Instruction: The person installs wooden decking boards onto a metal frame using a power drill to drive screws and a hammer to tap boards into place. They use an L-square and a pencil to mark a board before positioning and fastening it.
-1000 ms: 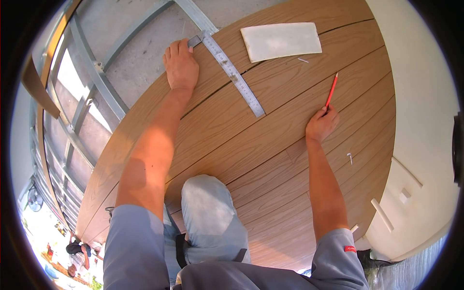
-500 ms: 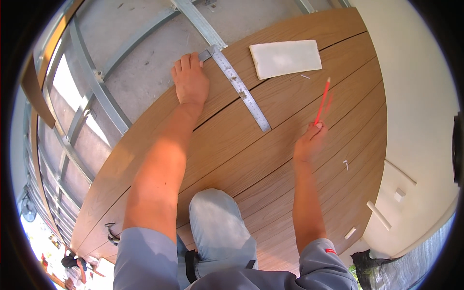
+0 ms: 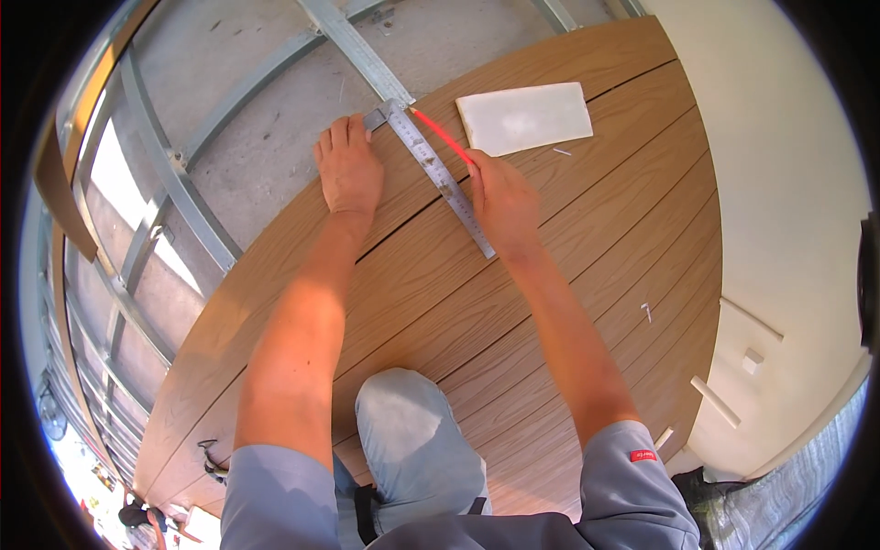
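Note:
A steel try square [image 3: 427, 165] lies across the brown wood-grain deck boards [image 3: 412, 302], its short stock at the outer board's edge. My left hand [image 3: 350, 174] is closed at that stock, its fingers curled over the board edge. In my right hand [image 3: 506, 202], a red pencil [image 3: 443, 136] is pinched, pointing up and left. The pencil's tip is at the far end of the square's blade, near the board edge. Part of the blade's near end lies close beside my right wrist. A white rectangular slab [image 3: 527, 119] rests on the boards just beyond my right hand.
Past the board edge, a metal joist frame [image 3: 179, 188] spans a grey concrete floor [image 3: 247, 92] lower down. A cream wall [image 3: 779, 211] curves along the right. Small white offcuts [image 3: 715, 401] lie near it. My knee [image 3: 403, 412] is on the boards. Another person [image 3: 137, 515] is far off, lower left.
My right hand has moved left and away from me, bringing the pencil from open space over the boards to the square's far end. My left hand stays at the stock.

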`<action>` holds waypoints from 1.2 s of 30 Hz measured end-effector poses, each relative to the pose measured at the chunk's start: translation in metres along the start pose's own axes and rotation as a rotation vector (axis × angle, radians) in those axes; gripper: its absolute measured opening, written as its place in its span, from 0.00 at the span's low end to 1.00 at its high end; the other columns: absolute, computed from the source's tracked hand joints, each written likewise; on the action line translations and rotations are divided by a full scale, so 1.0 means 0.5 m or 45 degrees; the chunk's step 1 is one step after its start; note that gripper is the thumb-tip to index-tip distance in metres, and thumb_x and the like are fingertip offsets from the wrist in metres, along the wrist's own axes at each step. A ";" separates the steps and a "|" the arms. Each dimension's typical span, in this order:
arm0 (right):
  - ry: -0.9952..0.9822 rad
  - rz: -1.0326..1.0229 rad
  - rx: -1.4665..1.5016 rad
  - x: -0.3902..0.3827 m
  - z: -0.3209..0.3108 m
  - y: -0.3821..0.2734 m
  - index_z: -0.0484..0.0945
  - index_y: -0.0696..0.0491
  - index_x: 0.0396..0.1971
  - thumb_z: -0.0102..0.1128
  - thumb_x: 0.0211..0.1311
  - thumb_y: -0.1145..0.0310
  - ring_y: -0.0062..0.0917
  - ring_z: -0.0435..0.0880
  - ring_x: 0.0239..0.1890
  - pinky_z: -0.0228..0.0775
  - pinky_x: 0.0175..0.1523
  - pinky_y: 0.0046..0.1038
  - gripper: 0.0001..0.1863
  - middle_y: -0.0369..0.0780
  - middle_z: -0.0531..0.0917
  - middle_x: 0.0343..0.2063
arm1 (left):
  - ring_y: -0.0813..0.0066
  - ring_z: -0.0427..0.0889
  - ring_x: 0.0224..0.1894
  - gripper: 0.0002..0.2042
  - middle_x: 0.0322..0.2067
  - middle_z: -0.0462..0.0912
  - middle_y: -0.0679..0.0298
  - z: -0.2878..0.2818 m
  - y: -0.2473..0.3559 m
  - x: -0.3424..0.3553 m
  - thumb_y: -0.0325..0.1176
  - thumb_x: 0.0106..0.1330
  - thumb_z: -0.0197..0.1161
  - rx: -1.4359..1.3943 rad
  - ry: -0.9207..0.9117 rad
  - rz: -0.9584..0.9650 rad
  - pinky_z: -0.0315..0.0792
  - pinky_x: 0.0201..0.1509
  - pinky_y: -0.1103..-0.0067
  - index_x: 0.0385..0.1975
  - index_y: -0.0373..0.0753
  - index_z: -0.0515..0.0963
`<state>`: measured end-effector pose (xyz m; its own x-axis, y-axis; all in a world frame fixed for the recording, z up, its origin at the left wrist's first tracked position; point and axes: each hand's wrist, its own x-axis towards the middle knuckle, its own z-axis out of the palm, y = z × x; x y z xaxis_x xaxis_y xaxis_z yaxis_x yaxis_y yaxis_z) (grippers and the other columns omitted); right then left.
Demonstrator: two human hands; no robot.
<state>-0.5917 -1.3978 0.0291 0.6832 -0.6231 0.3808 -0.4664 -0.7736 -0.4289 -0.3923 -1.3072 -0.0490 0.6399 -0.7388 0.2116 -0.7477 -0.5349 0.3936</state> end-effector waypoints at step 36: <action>-0.393 -0.040 -0.018 0.042 -0.070 0.003 0.84 0.55 0.47 0.64 0.57 0.76 0.35 0.81 0.29 0.73 0.32 0.36 0.16 0.40 0.79 0.23 | 0.57 0.73 0.57 0.14 0.53 0.76 0.58 0.002 0.004 0.001 0.30 0.73 0.55 0.008 -0.004 -0.011 0.64 0.64 0.63 0.56 0.39 0.75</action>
<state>-0.5977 -1.4162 0.0650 0.8347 -0.5361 0.1260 -0.4487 -0.7947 -0.4088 -0.3937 -1.3092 -0.0489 0.6458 -0.7354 0.2053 -0.7432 -0.5438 0.3897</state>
